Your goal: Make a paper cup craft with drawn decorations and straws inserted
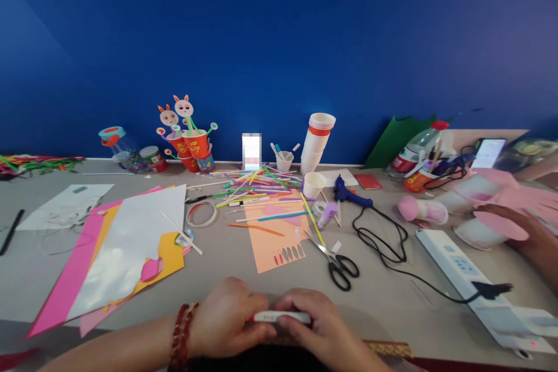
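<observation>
left forearm [117,342]: slants up from lower left | left hand [233,319]: back upward, fingers curled in a grip, thumb pointing inward | right hand [320,322]: fingers bent in a grip, thumb angled inward | right forearm [364,359]: runs off the bottom edge | pose: 2 hands level, just beside each other

Soft light, glare on white sheet [126,250]

A blue wall [279,40] fills the top. On the right, a bottle [416,150] with a red cap [440,125] stands near a lit phone [488,153]. A white power strip [450,256] lies at the lower right.
</observation>
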`<state>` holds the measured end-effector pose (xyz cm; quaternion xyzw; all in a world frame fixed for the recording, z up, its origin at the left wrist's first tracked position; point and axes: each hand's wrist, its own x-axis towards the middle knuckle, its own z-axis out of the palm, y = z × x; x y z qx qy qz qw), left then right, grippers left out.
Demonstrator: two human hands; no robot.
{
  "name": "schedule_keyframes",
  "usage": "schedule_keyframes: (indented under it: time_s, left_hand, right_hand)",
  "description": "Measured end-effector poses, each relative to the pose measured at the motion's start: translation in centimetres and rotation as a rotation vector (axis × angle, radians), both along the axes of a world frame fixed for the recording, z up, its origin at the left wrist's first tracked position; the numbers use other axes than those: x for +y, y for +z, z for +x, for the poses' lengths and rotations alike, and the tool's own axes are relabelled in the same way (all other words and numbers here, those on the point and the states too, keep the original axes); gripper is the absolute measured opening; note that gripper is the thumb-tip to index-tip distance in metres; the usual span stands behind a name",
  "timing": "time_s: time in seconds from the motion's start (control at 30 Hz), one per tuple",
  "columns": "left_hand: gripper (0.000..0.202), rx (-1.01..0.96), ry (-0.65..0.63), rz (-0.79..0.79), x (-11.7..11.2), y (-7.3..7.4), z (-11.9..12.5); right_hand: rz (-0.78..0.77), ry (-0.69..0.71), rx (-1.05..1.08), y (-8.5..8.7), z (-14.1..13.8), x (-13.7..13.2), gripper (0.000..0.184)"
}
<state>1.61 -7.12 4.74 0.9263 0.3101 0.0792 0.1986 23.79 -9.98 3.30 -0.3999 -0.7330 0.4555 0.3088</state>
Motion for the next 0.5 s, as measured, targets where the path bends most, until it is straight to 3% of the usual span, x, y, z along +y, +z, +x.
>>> schedule_keyframes:
  time_s: [0.07, 0.2, 0.3, 0.5]
  left_hand:
    - [0.032, -0.141, -0.012, 0.081, 0.5, 0.1, 0.2]
    - [0.025, -0.480, -0.163, 0.194, 1.4, 1.2, 0.5]
    - [0.032, -0.640, -0.171, 0.082, 1.9, 2.2, 0.3]
    - [0.044, -0.635, -0.204, -0.128, 2.2, 2.4, 0.3]
  right_hand:
    - [0.059, -0.004, -0.038, 0.0, -0.5, 0.1, 0.022]
    - [0.141, -0.054, -0.069, -0.7, -2.0, 0.4, 0.029]
    - [0.089, -0.063, -0.048, -1.3, -2.8, 0.8, 0.036]
    - [0.095, -0.104, 0.016, -2.1, -3.2, 1.2, 0.047]
